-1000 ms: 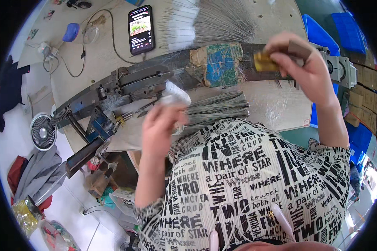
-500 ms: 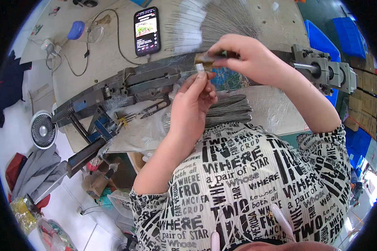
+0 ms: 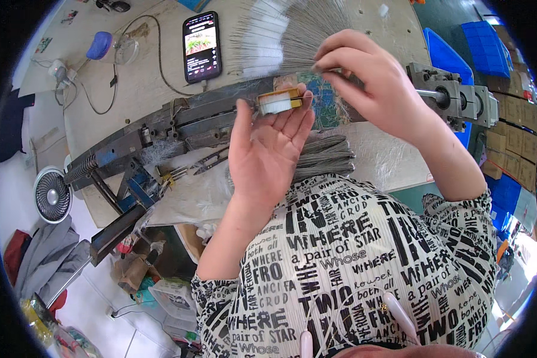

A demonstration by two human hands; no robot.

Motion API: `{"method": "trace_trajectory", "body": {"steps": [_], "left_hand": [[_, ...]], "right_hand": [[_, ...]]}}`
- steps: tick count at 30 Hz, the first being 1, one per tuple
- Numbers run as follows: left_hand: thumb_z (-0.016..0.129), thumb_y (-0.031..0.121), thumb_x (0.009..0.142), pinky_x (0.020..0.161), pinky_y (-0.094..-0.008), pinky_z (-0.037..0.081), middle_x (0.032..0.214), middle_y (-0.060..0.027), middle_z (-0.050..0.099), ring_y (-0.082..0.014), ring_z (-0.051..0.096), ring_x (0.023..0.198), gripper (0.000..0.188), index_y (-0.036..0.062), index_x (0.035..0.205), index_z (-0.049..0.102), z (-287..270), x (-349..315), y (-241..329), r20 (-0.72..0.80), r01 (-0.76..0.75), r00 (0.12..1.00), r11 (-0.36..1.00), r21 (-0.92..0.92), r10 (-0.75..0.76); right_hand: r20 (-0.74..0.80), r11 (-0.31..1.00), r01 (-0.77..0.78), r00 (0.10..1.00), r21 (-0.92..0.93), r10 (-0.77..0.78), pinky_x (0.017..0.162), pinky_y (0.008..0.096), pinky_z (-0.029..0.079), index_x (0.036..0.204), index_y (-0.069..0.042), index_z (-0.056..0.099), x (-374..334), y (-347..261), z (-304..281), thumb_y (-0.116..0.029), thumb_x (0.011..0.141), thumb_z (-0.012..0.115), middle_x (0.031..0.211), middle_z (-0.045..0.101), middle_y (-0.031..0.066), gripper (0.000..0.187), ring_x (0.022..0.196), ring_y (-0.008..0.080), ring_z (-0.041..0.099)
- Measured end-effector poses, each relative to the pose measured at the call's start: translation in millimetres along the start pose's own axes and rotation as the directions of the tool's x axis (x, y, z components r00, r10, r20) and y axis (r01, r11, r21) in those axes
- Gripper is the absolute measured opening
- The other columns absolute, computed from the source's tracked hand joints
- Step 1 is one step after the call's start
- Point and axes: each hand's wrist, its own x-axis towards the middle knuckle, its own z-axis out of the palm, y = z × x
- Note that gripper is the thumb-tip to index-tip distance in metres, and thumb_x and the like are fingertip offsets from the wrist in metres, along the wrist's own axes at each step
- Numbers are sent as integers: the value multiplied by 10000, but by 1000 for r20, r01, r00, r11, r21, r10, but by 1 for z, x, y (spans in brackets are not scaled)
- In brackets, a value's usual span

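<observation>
My left hand (image 3: 267, 152) is palm up, its thumb out to the side and its fingers reaching forward. Across those fingers lies a small brass-coloured block (image 3: 296, 102) with a white piece (image 3: 275, 104) against it; the fingertips bend round its right end. Farther right, my right hand (image 3: 367, 80) is raised, thumb and fingers drawn together in a pinch. Its fingertips meet the edge of a fan of thin grey wires (image 3: 304, 36); whatever they pinch is too small to make out.
A long dark metal machine bar (image 3: 206, 122) crosses the bench, with a shaft unit (image 3: 453, 98) at right. A phone (image 3: 201, 48) on a cable lies behind. Nearer me are a grey wire bundle (image 3: 325, 156) and pliers (image 3: 212, 160). A fan (image 3: 52, 196) stands left.
My right hand has left the small block and moved right and away toward the wires. My left hand has turned palm up and spread, with the block and white piece on its fingers.
</observation>
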Motion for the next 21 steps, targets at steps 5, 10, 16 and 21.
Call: {"method": "trace_trajectory", "body": {"steps": [5, 10, 16, 21], "left_hand": [[355, 556, 996, 1111, -388, 345, 1382, -142, 483, -228, 474, 1263, 685, -13, 1376, 404, 1, -2, -2, 4, -7, 1000, 1000, 13, 7], [359, 569, 989, 1113, -388, 343, 1376, -127, 497, -220, 487, 1242, 698, -9, 1375, 416, 4, -2, 0, -6, 10, 1000, 1000, 13, -10], [370, 557, 991, 1117, -384, 340, 1374, -131, 500, -225, 482, 1253, 687, -14, 1369, 423, 5, -2, 0, -29, 1, 1000, 998, 70, 1], [364, 524, 997, 1128, -386, 352, 1382, -177, 478, -254, 467, 1287, 694, -56, 1376, 393, 3, -1, 0, -37, -29, 999, 998, 50, 31]], "right_hand": [[-44, 858, 256, 951, -446, -307, 873, 390, 414, 968, -128, 680, -20, -15, 14, -72, 765, 658, 965, 615, 44, 212, 949, 213, 588], [-93, 811, 245, 935, -532, -344, 883, 367, 343, 924, -194, 686, -14, -5, 10, -148, 759, 691, 865, 604, -67, 171, 846, 146, 567], [-51, 752, 260, 930, -605, -363, 883, 378, 347, 910, -190, 683, -16, 0, 0, -150, 738, 690, 847, 590, -72, 177, 849, 137, 561], [-10, 690, 302, 913, -657, -409, 917, 404, 362, 890, -176, 664, -14, 0, 3, -160, 720, 643, 832, 572, -61, 172, 839, 138, 556]]}}
